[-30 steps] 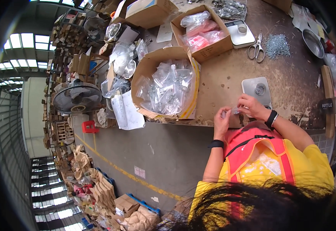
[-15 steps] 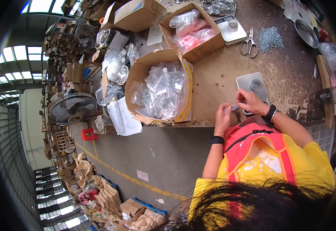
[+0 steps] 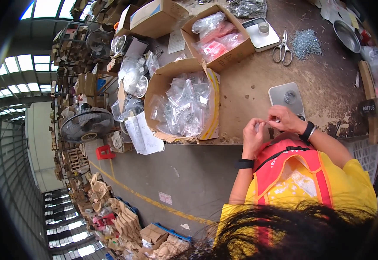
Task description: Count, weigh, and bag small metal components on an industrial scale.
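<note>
Close to the table's front edge, my left hand [image 3: 252,135] is closed in a pinch on a small clear plastic bag [image 3: 257,126], mostly hidden by the fingers. Almost touching it, my right hand [image 3: 285,118] pinches the bag's other end. Just beyond the right hand lies a small silver scale [image 3: 278,92] with a round clear dish [image 3: 290,97] on it; what the dish holds is too small to tell. To the left of my hands stands an open cardboard box [image 3: 214,102] full of small clear bags [image 3: 184,104] with metal bits inside.
Farther back are a box [image 3: 236,55] of red and clear bags, a white scale [image 3: 265,41], scissors [image 3: 283,51], a pile of small screws [image 3: 307,43] and a metal bowl [image 3: 346,36]. Papers [image 3: 143,134] overhang the table edge. A fan [image 3: 87,123] and red stool [image 3: 105,152] stand left.
My hands have drawn closer together, and less of the clear bag shows between them. The whole view has shifted slightly.
</note>
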A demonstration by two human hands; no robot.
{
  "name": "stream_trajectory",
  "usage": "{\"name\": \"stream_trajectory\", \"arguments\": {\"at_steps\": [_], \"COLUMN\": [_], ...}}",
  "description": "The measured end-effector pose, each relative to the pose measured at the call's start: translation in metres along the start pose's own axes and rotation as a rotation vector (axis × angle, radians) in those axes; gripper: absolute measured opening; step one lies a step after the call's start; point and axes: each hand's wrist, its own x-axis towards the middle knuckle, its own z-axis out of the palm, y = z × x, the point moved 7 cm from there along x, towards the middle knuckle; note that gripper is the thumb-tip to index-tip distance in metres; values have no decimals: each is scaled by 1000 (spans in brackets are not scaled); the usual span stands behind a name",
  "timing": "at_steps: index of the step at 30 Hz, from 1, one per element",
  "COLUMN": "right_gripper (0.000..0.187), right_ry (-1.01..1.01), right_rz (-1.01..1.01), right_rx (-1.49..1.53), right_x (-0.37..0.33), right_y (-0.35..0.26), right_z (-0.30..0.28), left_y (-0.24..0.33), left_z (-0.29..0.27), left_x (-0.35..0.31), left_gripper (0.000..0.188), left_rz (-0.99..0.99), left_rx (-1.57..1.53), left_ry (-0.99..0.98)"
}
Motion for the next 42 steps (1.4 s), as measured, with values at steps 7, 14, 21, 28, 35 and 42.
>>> {"name": "stream_trajectory", "arguments": {"at_steps": [7, 14, 21, 28, 35, 42], "right_gripper": [10, 11, 12, 13, 17, 17], "right_ry": [172, 386, 153, 175, 231, 280], "right_rz": [45, 241, 423, 326, 278, 351], "right_rx": [93, 116, 543, 321, 264, 189], "right_x": [7, -7, -21, -13, -5, -8], "right_y": [-30, -1, -26, -48, -54, -32], "right_z": [-55, -111, -61, -53, -58, -61], "left_y": [106, 192, 83, 51, 50, 46], "left_z": [-67, -179, -17, 46, 46, 51], "left_x": [-5, -17, 8, 12, 11, 7], "left_gripper": [6, 19, 27, 39, 46, 40], "left_rz": [277, 325, -219, -301, -399, -356], "left_rx": [225, -185, -941, -1164, -1145, -933], "left_ry": [242, 749, 145, -108, -52, -189]}}
